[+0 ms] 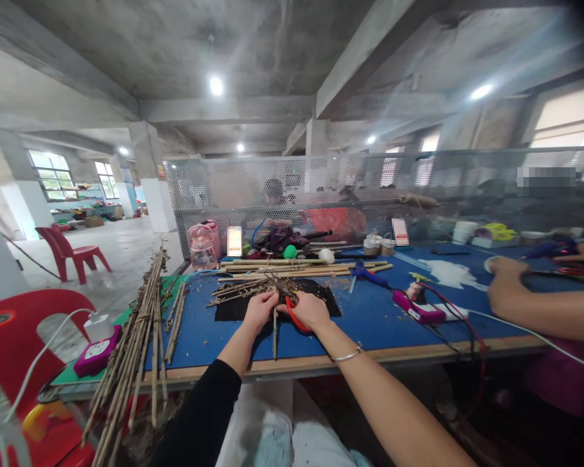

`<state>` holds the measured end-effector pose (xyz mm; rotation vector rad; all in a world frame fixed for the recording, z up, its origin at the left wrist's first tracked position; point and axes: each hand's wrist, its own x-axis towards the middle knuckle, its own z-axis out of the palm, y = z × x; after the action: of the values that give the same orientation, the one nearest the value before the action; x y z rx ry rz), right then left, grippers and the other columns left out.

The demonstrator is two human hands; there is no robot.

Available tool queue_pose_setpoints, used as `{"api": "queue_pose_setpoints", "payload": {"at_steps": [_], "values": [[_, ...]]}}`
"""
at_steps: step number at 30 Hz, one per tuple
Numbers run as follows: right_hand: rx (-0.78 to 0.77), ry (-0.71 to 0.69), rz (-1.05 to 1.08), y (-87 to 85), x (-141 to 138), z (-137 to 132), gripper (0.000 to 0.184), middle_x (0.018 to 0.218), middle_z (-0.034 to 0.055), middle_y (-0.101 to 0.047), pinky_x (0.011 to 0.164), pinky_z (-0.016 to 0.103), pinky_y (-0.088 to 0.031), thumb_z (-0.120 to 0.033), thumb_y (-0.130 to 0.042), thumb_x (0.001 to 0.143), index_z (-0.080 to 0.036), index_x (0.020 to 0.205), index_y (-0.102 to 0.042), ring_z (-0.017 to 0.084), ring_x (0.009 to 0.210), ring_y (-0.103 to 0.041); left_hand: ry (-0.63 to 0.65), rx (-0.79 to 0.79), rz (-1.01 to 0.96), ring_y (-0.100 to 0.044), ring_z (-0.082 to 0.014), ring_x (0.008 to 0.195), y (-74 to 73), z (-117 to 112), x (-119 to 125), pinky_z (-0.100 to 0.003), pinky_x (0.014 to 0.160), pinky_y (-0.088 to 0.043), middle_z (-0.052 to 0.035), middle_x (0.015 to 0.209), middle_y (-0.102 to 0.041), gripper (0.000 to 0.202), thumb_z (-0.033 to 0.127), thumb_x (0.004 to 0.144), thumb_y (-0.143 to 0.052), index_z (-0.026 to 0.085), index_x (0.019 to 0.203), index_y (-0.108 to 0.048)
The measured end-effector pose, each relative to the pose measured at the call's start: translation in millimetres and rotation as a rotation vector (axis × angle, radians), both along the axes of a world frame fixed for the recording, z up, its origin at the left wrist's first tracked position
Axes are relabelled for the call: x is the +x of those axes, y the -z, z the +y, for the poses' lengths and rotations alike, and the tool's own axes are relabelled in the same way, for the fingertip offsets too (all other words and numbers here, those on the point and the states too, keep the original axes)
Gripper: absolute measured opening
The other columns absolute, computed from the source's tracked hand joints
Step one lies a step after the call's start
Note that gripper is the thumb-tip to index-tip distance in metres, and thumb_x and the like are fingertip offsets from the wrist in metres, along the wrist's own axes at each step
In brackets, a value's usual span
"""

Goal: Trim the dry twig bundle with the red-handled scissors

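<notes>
My left hand (259, 310) is closed round a thin bamboo stick (275, 337) that stands on end over a black mat (233, 309). My right hand (309, 310) grips red-handled shears (292, 316), their blades against the stick just above my left hand. A silver bangle (346, 355) sits on my right wrist. Cut twigs (238, 290) lie scattered on the mat beyond both hands.
Long bamboo sticks (292, 266) lie across the blue table (370, 318). A bundle of canes (141, 337) leans at the table's left edge. A pink glue gun (418, 310), blue pliers (365, 275) and a co-worker's arm (530, 305) are to the right. Red chairs (73, 253) stand left.
</notes>
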<state>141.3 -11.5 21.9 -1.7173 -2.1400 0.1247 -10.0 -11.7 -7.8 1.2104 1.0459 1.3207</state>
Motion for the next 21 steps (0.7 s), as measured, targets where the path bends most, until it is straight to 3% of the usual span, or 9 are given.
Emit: {"api": "queue_pose_setpoints", "payload": {"at_steps": [8, 13, 21], "values": [[-0.015, 0.032, -0.039, 4.3, -0.3, 4.4, 0.057, 0.087, 0.0101, -0.066, 0.065, 0.03, -0.043, -0.071, -0.043, 0.067, -0.02, 0.087, -0.06, 0.025, 0.082, -0.062, -0.032, -0.001, 0.053, -0.044, -0.006, 0.038, -4.6, -3.4, 1.0, -0.017, 0.034, -0.022, 0.0012, 0.05, -0.053, 0.043, 0.044, 0.064, -0.064, 0.012, 0.093, -0.065], [0.062, 0.046, -0.056, 5.5, -1.0, 3.8, 0.056, 0.087, 0.0094, -0.065, 0.068, 0.03, -0.04, -0.07, -0.041, 0.069, -0.02, 0.088, -0.056, 0.024, 0.083, -0.061, -0.034, -0.005, 0.052, -0.05, -0.0074, 0.043, -9.1, -6.2, 1.6, -0.016, 0.035, -0.026, -0.001, 0.058, -0.058, 0.044, 0.044, 0.064, -0.063, 0.012, 0.096, -0.064], [0.112, -0.057, -0.028, 9.1, 2.3, 9.7, 0.054, 0.096, 0.0095, -0.061, 0.077, 0.039, -0.032, -0.068, -0.038, 0.072, -0.018, 0.089, -0.051, 0.026, 0.091, -0.055, 0.043, -0.07, -0.057, -0.05, -0.0073, 0.044, -7.2, -3.5, 0.5, -0.015, 0.038, -0.03, 0.0005, 0.053, -0.055, 0.052, 0.047, 0.066, -0.061, 0.012, 0.104, -0.059]]}}
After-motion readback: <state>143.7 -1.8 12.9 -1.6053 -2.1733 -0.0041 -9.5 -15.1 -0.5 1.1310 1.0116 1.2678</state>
